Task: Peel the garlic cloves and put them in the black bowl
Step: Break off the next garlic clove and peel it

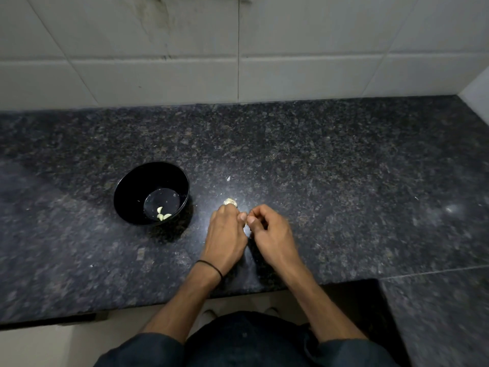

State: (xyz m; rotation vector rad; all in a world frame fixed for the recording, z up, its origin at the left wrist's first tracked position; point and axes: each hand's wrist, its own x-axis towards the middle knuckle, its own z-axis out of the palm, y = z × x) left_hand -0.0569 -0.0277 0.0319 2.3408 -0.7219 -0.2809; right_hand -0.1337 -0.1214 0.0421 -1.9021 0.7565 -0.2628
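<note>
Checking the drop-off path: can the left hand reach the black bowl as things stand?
Likely yes: the bowl sits open-topped left of the left hand, only bare counter between; its fingers seem to pinch a clove, though.

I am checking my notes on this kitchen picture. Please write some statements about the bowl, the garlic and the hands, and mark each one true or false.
1. The black bowl holds a few peeled cloves. True.
2. The bowl stands to the right of both hands. False: it stands to the left of the left hand.
3. A black band is on the left wrist. True.
4. The right hand lies flat and open on the counter. False: its fingers are curled, and with the left hand's fingertips they pinch a small piece, mostly hidden.
</note>
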